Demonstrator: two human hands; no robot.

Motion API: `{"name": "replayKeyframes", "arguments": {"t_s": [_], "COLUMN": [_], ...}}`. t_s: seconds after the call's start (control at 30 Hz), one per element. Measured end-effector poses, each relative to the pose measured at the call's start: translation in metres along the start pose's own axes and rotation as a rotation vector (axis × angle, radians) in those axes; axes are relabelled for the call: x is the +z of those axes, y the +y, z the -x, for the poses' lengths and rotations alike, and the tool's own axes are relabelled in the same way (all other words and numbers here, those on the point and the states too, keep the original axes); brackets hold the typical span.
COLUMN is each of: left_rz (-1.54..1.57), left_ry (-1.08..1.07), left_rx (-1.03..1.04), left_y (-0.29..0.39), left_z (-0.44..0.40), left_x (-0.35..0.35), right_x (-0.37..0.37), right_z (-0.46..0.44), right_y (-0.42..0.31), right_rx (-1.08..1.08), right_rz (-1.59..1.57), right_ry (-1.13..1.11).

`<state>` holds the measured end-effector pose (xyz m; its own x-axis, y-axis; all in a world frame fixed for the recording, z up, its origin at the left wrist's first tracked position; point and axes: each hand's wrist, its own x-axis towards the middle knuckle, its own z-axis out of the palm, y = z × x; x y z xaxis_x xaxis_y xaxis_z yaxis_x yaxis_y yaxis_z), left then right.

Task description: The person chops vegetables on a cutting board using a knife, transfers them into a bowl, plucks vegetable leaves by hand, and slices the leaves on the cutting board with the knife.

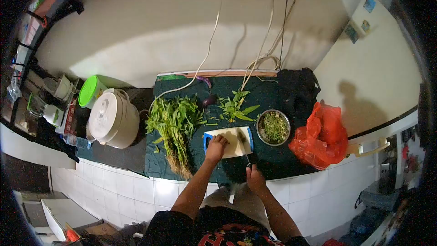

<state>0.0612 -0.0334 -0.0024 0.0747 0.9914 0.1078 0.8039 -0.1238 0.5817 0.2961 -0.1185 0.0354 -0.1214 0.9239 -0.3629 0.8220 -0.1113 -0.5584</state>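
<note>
My right hand (255, 177) is closed round the handle of a knife (246, 154). The blade points away from me over the right part of a white cutting board (232, 144) with blue ends. Some dark green bits (241, 135) show near the blade's tip. On the left part of the board, my left hand (216, 147) rests with its fingers bent and close together; what lies under them, if anything, is hidden. Right of the board stands a metal bowl (258, 133) of chopped greens (274, 127). Loose leafy stems (237, 107) lie behind the board.
A big bunch of rooted greens (175, 125) lies left on the dark green cloth (282, 157). A purple eggplant (210, 100) is behind. A red plastic bag (321, 136) sits right, a white rice cooker (114, 118) far left. Cables (213, 34) hang down the wall.
</note>
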Motion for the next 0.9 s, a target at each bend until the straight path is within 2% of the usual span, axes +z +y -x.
{"name": "replayKeyframes", "arguments": {"t_s": [0.03,0.07,0.1,0.23,0.4,0.47,0.6,0.67,0.83,0.9], "left_rz": [-0.046,0.199,0.067,0.167,0.086,0.085,0.065,-0.075,-0.138,-0.175], "left_ry": [0.024,0.004,0.138,0.123,0.193,0.283,0.175,0.141,0.164,0.147], "left_rx": [-0.001,-0.189,-0.013,-0.059,0.018,0.021,0.063,0.068,0.151,0.175], "left_y": [0.007,0.015,0.013,0.009,0.014,0.026,0.02,0.026,0.016,0.015], "left_z": [-0.001,-0.004,-0.008,-0.003,-0.006,-0.007,-0.01,-0.011,-0.006,-0.005], "left_x": [-0.002,-0.004,0.003,0.017,0.025,0.023,0.029,0.022,0.027,0.026], "right_x": [0.006,0.011,0.007,-0.001,0.009,0.007,0.005,0.007,0.001,0.0], "right_z": [0.001,0.005,0.003,0.007,0.007,0.007,0.004,0.003,0.005,0.007], "right_y": [0.006,0.012,0.008,-0.003,-0.018,-0.025,-0.03,-0.029,-0.038,-0.038], "right_rx": [0.009,0.016,0.016,-0.012,-0.058,-0.074,-0.052,-0.064,-0.059,-0.139], "right_rz": [0.005,-0.017,-0.038,-0.07,-0.021,-0.042,0.018,0.07,0.124,0.177], "right_ry": [-0.016,0.028,0.084,0.016,0.1,0.133,0.128,0.15,0.185,0.179]}}
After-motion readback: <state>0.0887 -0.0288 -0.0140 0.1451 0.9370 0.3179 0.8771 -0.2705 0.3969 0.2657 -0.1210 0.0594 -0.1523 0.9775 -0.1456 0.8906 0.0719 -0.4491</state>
